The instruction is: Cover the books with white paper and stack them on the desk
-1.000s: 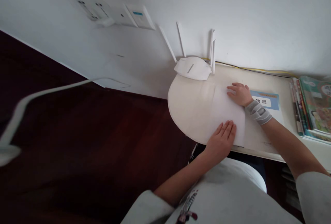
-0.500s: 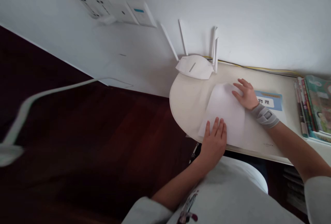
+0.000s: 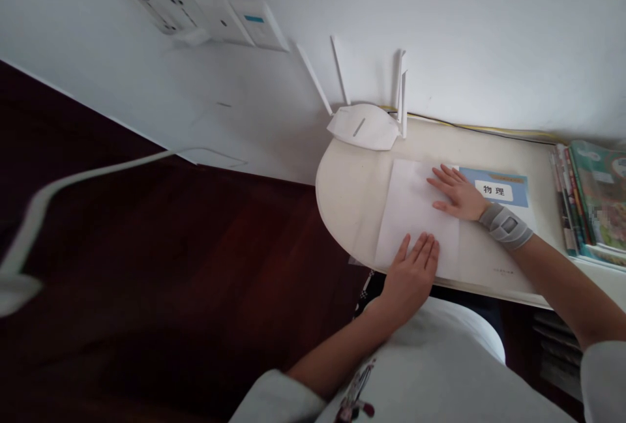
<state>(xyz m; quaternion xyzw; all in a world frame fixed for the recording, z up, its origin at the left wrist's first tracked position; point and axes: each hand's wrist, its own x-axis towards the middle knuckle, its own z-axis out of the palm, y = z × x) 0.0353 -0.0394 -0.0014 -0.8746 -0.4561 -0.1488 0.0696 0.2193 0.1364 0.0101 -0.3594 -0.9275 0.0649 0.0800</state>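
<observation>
A sheet of white paper [image 3: 405,208] lies flat on the cream table [image 3: 342,195], partly over a book with a blue band [image 3: 517,189] and two printed characters. My left hand [image 3: 411,272] rests on the sheet's near part, fingers stretched out. On its upper right part lies my right hand [image 3: 456,193], palm down with the fingers spread and a grey band [image 3: 506,224] around the wrist. Neither hand grips anything.
A white router [image 3: 364,126] with upright antennas stands at the table's back left, its cables along the wall. Several books [image 3: 594,195] are stacked at the right. Wall sockets [image 3: 210,22] sit at upper left. A white curved stand [image 3: 63,185] rises over the dark floor.
The sheet's raised far edge has come down flat. My right hand has lowered onto the paper, and my left hand has slid slightly right and nearer to me.
</observation>
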